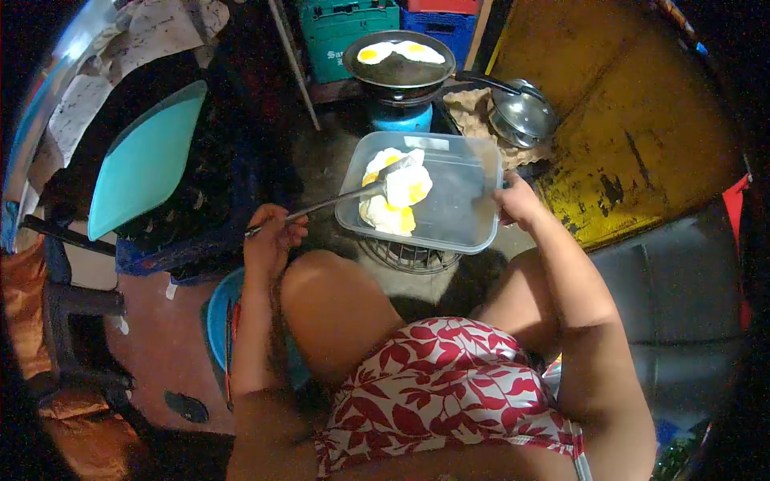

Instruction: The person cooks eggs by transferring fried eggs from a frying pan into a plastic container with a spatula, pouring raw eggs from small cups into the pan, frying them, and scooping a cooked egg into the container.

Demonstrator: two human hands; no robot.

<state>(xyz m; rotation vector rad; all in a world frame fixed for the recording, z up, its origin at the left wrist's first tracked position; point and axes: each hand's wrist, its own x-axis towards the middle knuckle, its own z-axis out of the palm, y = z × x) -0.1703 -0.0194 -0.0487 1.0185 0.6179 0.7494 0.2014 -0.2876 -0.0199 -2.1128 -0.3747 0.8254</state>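
My left hand (pixel 271 240) is closed round the handle of a metal spatula (pixel 337 199). The spatula's blade lies among several fried eggs (pixel 388 210) at the left side of a see-through plastic container (pixel 457 232). Gripping the container's right rim is my right hand (pixel 517 200), its fingers partly hidden behind the wall. Beyond the container, a dark frying pan (pixel 397 78) sits over a burner on a blue gas canister (pixel 401 117). Two more fried eggs (pixel 401 53) with yellow yolks lie in the pan.
Right of the pan, a lidded metal pot (pixel 523 114) stands near crumpled brown paper (pixel 473 108). A wire stand (pixel 409 255) is under the container. Crates (pixel 349 36) are stacked behind. A turquoise lid (pixel 148 164) rests at left, and a blue basin (pixel 218 321) sits by my left leg.
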